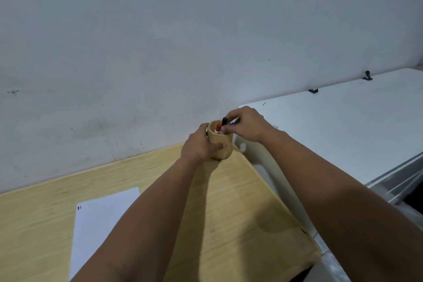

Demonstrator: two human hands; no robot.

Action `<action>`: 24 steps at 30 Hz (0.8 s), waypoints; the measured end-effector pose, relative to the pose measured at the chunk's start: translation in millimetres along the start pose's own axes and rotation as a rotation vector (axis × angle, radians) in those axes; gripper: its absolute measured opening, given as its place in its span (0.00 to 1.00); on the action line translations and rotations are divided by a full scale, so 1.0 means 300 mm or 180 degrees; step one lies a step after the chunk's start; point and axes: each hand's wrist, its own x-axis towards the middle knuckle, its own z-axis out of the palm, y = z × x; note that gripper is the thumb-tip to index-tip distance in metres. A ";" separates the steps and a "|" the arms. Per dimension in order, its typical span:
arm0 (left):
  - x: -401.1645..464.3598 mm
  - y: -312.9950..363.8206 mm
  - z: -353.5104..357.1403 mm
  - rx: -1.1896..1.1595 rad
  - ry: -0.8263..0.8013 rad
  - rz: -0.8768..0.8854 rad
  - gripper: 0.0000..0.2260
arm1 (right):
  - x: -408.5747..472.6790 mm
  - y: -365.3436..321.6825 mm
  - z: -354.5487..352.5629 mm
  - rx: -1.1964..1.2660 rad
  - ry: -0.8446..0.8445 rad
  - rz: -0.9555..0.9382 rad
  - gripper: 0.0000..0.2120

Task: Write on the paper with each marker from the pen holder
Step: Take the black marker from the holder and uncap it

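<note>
The left hand (198,144) was wrapped around the side of the pen holder (220,144), fingers curled behind it and the thumb pressed across its front, steadying it on the surface (240,201). The right hand (246,124) hung just over the holder's open mouth, its fingertips pinched on a marker with a blue end (232,123) that poked out between them. The holder was a short, round, pale wooden cup with a thick rim and smooth sides, standing at the far right corner of the surface, close to the wall (160,30). Inside it stood a red-capped marker (218,127) and a black-capped marker (224,121), both upright and leaning at the rim near the right hand's fingers. The surface was light wood-grain laminate with a lighter edge strip. Well nearer the camera than the holder and to its left, a white sheet of paper (103,217) lay flat, partly hidden by the left forearm, with a few tiny coloured marks at its upper left corner. To the right of the holder, a smooth white cabinet top (343,126) stood just beside the surface. The wall behind was matte grey and faintly smudged.
</note>
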 end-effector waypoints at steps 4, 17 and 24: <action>-0.026 0.012 -0.026 0.0264 -0.0035 -0.0035 0.42 | 0.011 -0.048 -0.034 0.1120 0.0802 -0.0071 0.06; -0.389 -0.071 -0.485 -0.0279 0.0996 -0.0229 0.29 | -0.184 -0.456 0.225 0.2263 -0.0342 -0.0055 0.09; -0.606 -0.240 -0.753 -0.0052 0.1158 -0.0312 0.33 | -0.330 -0.710 0.480 0.2183 -0.1487 -0.0475 0.05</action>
